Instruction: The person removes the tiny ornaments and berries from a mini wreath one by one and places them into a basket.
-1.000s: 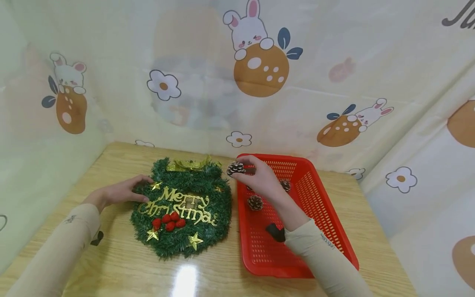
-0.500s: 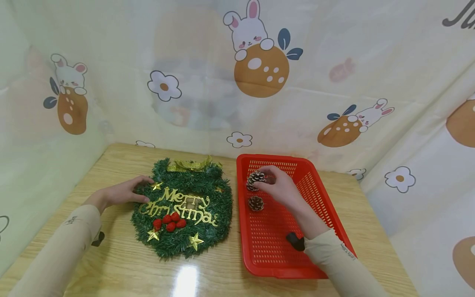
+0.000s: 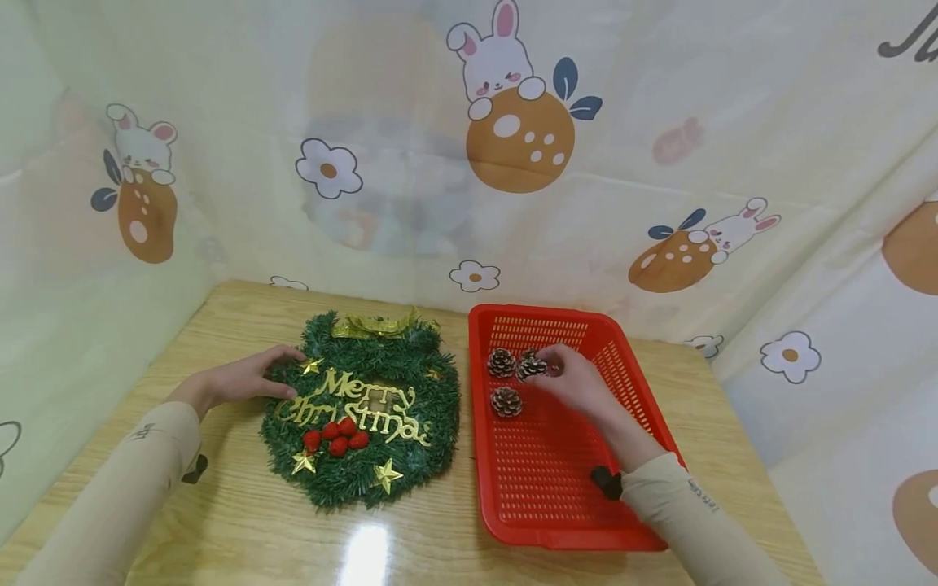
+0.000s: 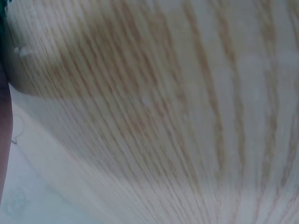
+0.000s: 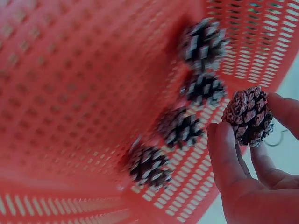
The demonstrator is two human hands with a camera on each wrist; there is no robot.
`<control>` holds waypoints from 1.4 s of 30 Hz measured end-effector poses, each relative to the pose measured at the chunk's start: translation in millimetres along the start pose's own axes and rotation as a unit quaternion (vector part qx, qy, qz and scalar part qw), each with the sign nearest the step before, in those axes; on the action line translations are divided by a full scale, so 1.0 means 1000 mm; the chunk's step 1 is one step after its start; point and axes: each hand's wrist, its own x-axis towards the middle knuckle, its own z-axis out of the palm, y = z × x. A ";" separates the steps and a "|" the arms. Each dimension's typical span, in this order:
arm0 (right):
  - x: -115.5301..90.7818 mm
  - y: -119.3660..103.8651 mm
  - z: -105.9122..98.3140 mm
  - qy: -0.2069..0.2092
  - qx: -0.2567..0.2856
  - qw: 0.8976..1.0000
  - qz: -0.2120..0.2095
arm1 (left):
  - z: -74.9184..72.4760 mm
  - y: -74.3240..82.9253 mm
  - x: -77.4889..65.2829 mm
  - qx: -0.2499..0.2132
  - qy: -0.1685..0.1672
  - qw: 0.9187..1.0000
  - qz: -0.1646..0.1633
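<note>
A pinecone (image 5: 250, 116) is pinched between the thumb and fingers of my right hand (image 3: 575, 382), over the red plastic basket (image 3: 542, 480). Several other pinecones (image 3: 506, 401) lie in the basket's far left part; in the right wrist view they form a row beside the held one. My left hand (image 3: 245, 377) rests at the left edge of a green Christmas wreath (image 3: 381, 358), thumb and fingers spread apart. The wreath lies flat, with gold "Merry Christmas" lettering (image 3: 374, 417), gold stars (image 3: 386, 475), red berries (image 3: 338, 447) and a gold ribbon (image 3: 374, 327).
Under everything is a wooden table (image 3: 410, 537), whose grain fills most of the left wrist view. The basket stands close to the wreath's right side. A printed curtain (image 3: 410, 203) with rabbits and flowers hangs behind the table and along its sides.
Over the last second my right hand has moved right, from above the basket's left rim to within the basket, a pinecone in its fingers. The left hand and wreath have stayed in place.
</note>
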 end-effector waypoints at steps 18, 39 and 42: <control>0.011 0.029 0.006 -0.048 -0.098 0.994 0.019 | 0.002 -0.005 0.003 -0.004 -0.004 1.000 -0.003; 0.014 0.020 -0.005 -0.060 -0.077 0.995 0.006 | -0.003 0.002 0.000 -0.002 -0.004 1.000 0.001; 0.014 0.009 -0.011 -0.048 -0.062 0.997 0.002 | -0.002 0.003 0.000 -0.007 -0.006 1.000 -0.001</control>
